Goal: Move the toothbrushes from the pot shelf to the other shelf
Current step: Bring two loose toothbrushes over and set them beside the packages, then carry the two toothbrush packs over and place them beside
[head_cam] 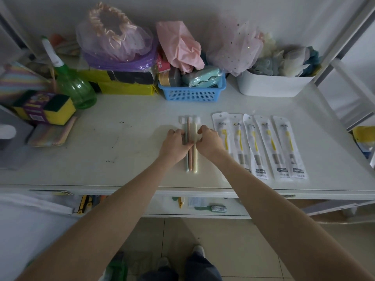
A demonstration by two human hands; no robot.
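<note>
Three loose toothbrushes [190, 161], one green, one pink and one cream, lie side by side on the white shelf [121, 155], heads pointing away from me. My left hand [176, 143] grips the green and pink handles from the left. My right hand [209, 141] pinches the cream handle from the right. To the right lie several packaged yellow toothbrushes [259, 145] in clear wrappers, laid in a row.
At the back stand a blue basket [190, 94], a white bin [272, 84] of sponges, yellow packs with bagged caps, and a green spray bottle [75, 86]. Sponge packs [44, 107] sit at the left. A lower shelf [203, 209] holds a brush.
</note>
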